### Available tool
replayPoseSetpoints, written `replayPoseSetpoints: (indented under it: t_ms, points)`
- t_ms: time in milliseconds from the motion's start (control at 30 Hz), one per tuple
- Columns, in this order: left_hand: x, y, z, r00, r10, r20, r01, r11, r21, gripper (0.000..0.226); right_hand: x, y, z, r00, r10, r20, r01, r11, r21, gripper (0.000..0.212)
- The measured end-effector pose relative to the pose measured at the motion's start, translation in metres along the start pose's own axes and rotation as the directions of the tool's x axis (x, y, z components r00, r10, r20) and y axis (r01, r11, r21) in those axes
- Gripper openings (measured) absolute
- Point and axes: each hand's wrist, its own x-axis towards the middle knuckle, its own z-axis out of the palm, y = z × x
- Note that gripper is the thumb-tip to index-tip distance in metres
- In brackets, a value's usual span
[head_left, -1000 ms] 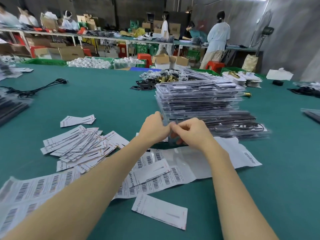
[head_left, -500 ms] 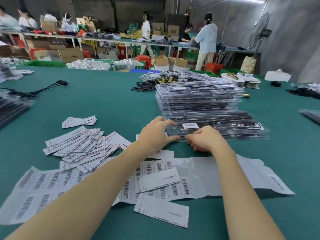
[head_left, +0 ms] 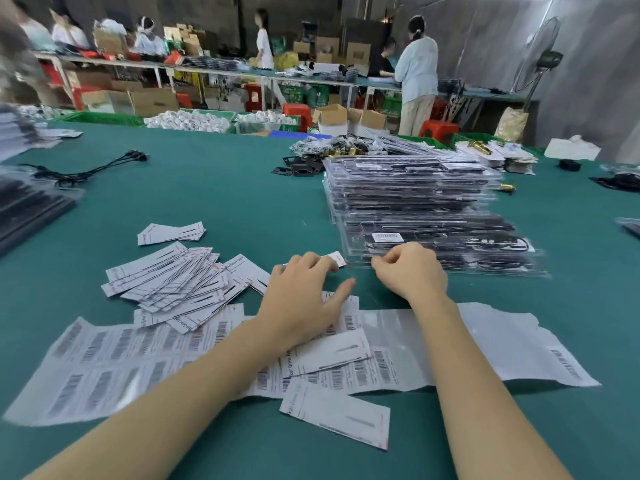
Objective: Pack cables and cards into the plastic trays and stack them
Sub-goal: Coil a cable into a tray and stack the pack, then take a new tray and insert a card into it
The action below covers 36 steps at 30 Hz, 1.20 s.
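Hands at the near edge of the packed tray stack; loose cards crowd the work area.

Risk, left to right: the fanned cards (head_left: 166, 282) and barcode sheets (head_left: 138, 355) lie under the left forearm and could be swept off or creased. The left hand (head_left: 304, 299) rests on a card (head_left: 337, 259), fingers loosely spread, gripping nothing visible. The right hand (head_left: 410, 271) is curled at the lowest tray's edge; whether it pinches anything cannot be told. The tray stack (head_left: 426, 216) is stepped and uneven, so a nudge could shift it. A black cable (head_left: 86, 171) lies far left, well apart.
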Motion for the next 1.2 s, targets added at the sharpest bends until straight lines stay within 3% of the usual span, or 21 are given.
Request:
replayPoseSetpoints:
  t_ms: [133, 300, 433, 567, 700, 767, 933, 1200]
  points:
    - [0.007, -0.002, -0.005, 0.997, 0.066, -0.046, -0.066, 0.998, 0.011, 0.034, -0.006, -0.012, 0.003, 0.986, -0.164, -0.036, 0.168, 0.976, 0.141, 0.028]
    - [0.008, -0.008, -0.005, 0.986, 0.025, -0.168, -0.051, 0.987, -0.152, 0.019, -0.021, -0.035, 0.022, 0.931, -0.363, -0.024, 0.355, 0.893, 0.276, 0.034]
    - [0.009, -0.009, -0.011, 0.982, -0.013, -0.189, -0.049, 0.946, -0.319, 0.015, -0.025, -0.039, 0.031, 0.909, -0.414, -0.046, 0.404, 0.85, 0.339, 0.037]
    - [0.012, -0.012, -0.021, 0.986, -0.162, -0.041, 0.104, 0.789, -0.605, 0.008, -0.025, -0.041, 0.034, 0.929, -0.368, 0.034, 0.338, 0.884, 0.322, 0.046]
    - [0.021, -0.017, -0.033, 0.926, -0.368, 0.086, 0.247, 0.416, -0.875, 0.019, -0.025, -0.048, 0.035, 0.923, -0.38, 0.059, 0.362, 0.91, 0.204, 0.041]
    - [0.029, -0.025, -0.042, 0.882, -0.468, 0.062, 0.24, 0.331, -0.913, 0.021, -0.028, -0.056, 0.039, 0.917, -0.392, 0.079, 0.381, 0.916, 0.13, 0.027]
    - [0.035, -0.056, -0.053, 0.816, -0.578, -0.024, 0.278, 0.429, -0.86, 0.039, -0.045, -0.099, 0.059, 0.873, -0.468, 0.136, 0.459, 0.883, 0.097, 0.013]
    - [0.031, -0.108, -0.07, 0.745, -0.655, -0.121, 0.426, 0.609, -0.669, 0.046, -0.071, -0.17, 0.096, 0.812, -0.549, 0.201, 0.532, 0.836, 0.136, 0.018]
